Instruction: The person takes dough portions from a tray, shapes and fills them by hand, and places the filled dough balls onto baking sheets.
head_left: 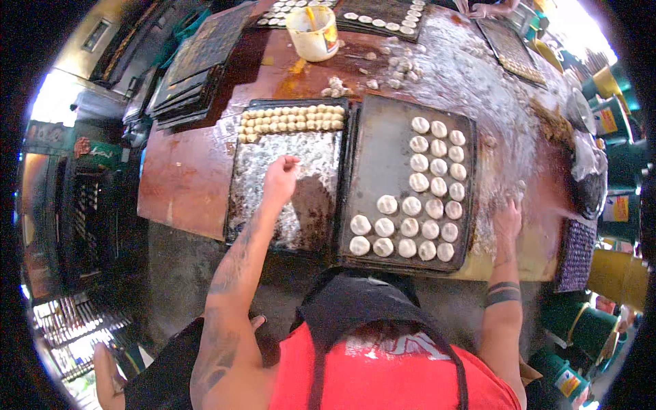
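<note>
Some two dozen dough rounds lie flat on the right tray, circular, without a long axis, in rows running away from the wearer; we judge them soft, light and easily dented, best lifted by the edges. The left hand's fingers curl above the left tray; the right hand's reach along the floured tabletop. We cannot tell either's hold.

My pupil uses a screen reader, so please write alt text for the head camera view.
A bare left hand is over a floured, dark metal tray with small, round, pale dough balls along its far end. The right hand is over the floury, reddish-brown table, right of a grey metal tray holding flattened, round white dough pieces.
</note>
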Tool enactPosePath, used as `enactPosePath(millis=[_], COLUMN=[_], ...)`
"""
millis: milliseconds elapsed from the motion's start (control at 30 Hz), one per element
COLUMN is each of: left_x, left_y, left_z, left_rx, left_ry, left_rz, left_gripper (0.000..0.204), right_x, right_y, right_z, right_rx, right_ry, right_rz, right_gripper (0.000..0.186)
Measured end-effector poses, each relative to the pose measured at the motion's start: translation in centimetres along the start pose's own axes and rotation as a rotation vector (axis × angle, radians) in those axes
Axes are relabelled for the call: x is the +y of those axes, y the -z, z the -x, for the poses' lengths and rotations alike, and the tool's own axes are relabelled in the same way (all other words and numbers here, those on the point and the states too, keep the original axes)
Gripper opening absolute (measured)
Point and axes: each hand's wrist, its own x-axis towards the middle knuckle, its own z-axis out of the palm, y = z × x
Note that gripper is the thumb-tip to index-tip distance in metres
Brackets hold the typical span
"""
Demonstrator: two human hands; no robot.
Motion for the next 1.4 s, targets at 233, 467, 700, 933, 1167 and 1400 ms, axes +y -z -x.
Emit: enactPosePath(millis=[233,467,700,933,1167,1400], left_x=[-5.3,-1.5,7.5,13.8,15.0,18.5], left_y=[6.0,5.8,-5.5,-4.7,-3.4,-2.8], left_z=[-8.8,-8.9,5.6,10.7,10.6,10.0], left_rx=[0.656,0.307,-0.114,-0.298,-0.348,-0.276], left_ry=[-0.136,0.196,0.405,0.397,0.236,0.205], left_rz=[-0.706,-0.252,1.025,1.157,1.103,0.776], left_gripper=[0.026,0.016,0.021,0.027,0.027,0.020], right_x=[7.7,0.1,-28.9,-31.6,-29.8,-32.0], right_y=[-3.1,-3.9,9.7,8.4,7.7,11.3], right_z=[2.0,8.9,11.8,13.2,11.9,14.1], right_rx=[0.158,0.081,-0.410,-0.177,-0.566,-0.676], right_ry=[0.021,-0.415,0.424,0.739,0.532,-0.079], right_rz=[-0.464,-1.201,-1.102,-0.881,-1.115,-1.930], right_gripper=[0.028,0.020,0.028,0.030,0.035,0.020])
